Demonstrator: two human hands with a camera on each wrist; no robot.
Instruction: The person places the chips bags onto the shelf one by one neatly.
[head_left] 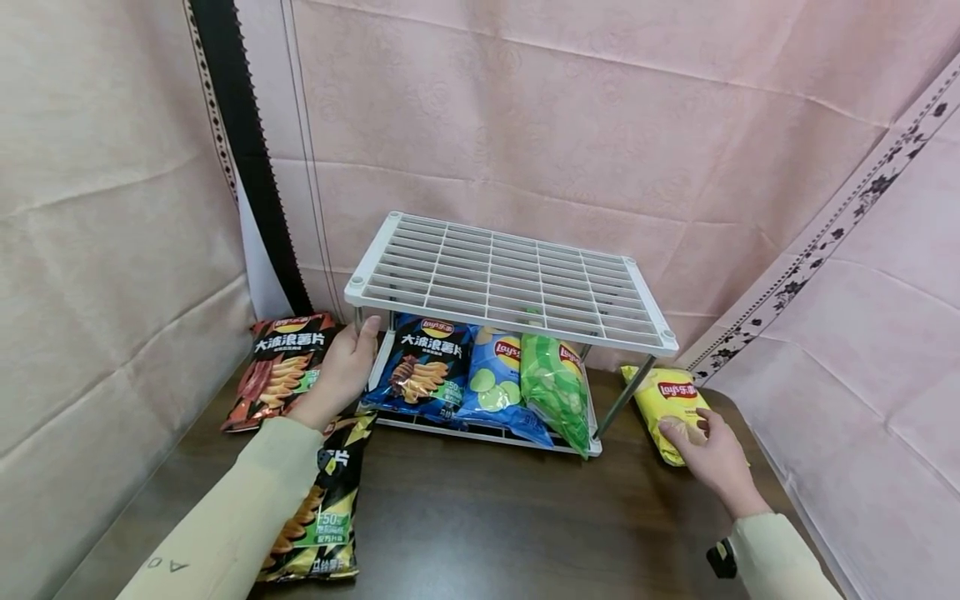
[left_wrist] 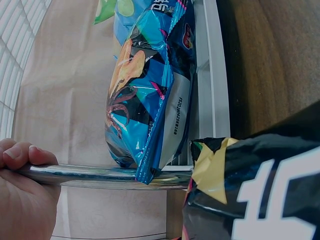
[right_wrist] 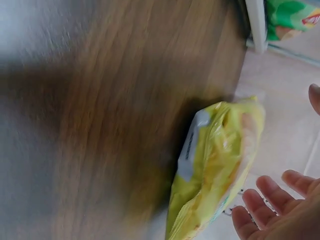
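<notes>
Head view first: the left hand (head_left: 345,367) is up at the near left corner of the white rack (head_left: 517,324), left of centre. Under that top, on the lower shelf (head_left: 595,447), three bags sit in a row: dark-blue bag (head_left: 423,367), light-blue bag (head_left: 487,375), then green bag (head_left: 551,379), tipping over the front edge. On the table (head_left: 487,517), red bag (head_left: 277,375) at middle left, black bag (head_left: 322,508) at lower left. And over at the right, there's the yellow bag (head_left: 663,396), lying beyond the rack, with the right hand (head_left: 708,450) over its near end.

Left wrist now: fingers curled round the metal post (left_wrist: 100,176) at lower left, a proper grip! Dark-blue bag fills the upper middle, black bag crowds the lower right.

Right wrist: yellow bag at lower centre, and the right hand at lower right, fingers spread, thumb well off at the right edge; a gap shows between fingertips and bag here. Green bag peeks in at upper right.
</notes>
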